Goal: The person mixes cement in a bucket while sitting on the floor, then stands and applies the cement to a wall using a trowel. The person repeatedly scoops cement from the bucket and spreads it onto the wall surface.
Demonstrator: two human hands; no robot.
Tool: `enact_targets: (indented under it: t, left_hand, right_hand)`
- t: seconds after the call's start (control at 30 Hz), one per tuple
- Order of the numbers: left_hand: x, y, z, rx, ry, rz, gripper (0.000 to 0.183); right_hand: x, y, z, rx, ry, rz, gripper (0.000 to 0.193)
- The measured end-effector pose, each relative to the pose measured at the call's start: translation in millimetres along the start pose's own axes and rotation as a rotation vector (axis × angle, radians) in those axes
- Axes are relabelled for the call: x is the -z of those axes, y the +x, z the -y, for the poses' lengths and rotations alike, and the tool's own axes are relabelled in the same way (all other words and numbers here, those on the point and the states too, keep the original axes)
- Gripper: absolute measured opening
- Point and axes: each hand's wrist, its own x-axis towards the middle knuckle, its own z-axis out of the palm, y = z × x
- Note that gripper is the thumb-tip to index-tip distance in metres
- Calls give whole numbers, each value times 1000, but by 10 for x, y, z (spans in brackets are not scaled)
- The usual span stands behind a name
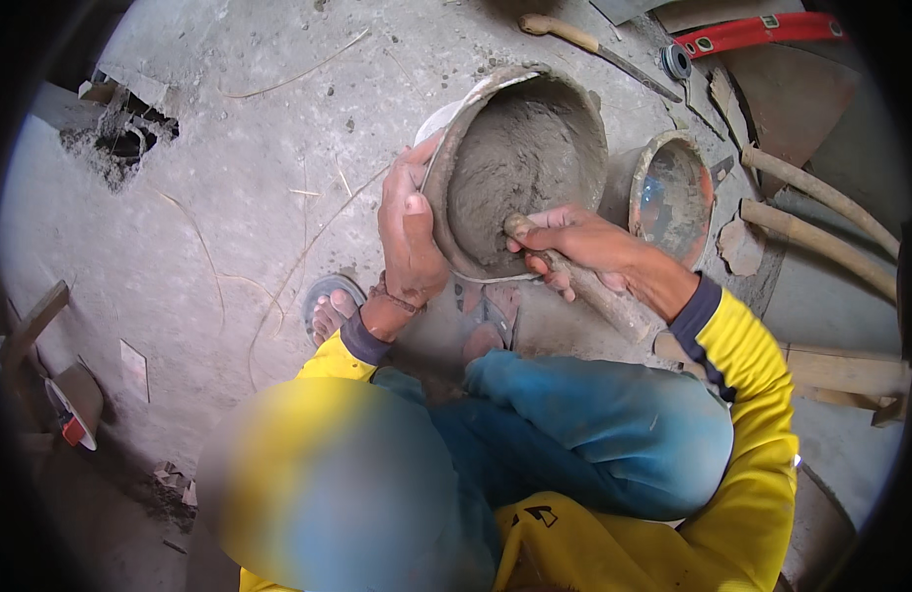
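left hand (409,237) gripped rim of tilted bucket (565,109) on floor (229,197) | right hand (574,247) clenched on stick (599,296) sunk in mortar (515,168) | risk: bucket looked liable to tip and spill if rim grip slipped

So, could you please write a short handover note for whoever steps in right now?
Left hand: grips the rim of the tilted, mortar-caked round bucket, steadying it on the concrete floor.
Right hand: closed around the wooden handle of a tool whose working end is buried in the grey wet mortar inside the bucket.
Nearby: a second, rust-orange round bucket holding water stands just to the right, and a red spirit level lies at the top.
Done: the mortar looks wet and fairly uniform.
Left: probably more mixing; how much cannot be told.
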Motion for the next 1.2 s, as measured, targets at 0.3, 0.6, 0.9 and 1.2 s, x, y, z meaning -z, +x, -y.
enact_targets:
  t: [0.3, 0.6, 0.9, 1.2]
  left_hand:
    - [-98, 450, -135, -133, 281, 114, 49]
    - [-354, 884, -347, -139, 326, 103, 33]
    - [17, 972, -32, -67, 279, 52, 37]
    - [-53, 671, -18, -75, 291, -20, 40]
  right_hand:
    - [452, -690, 70, 58, -205, -60, 27]
    - [674, -590, 270, 912, -1714, -1097, 15]
    - [195, -996, 213, 634, -1879, -829, 13]
    - [123, -91, 64, 538, -1816, -863, 15]
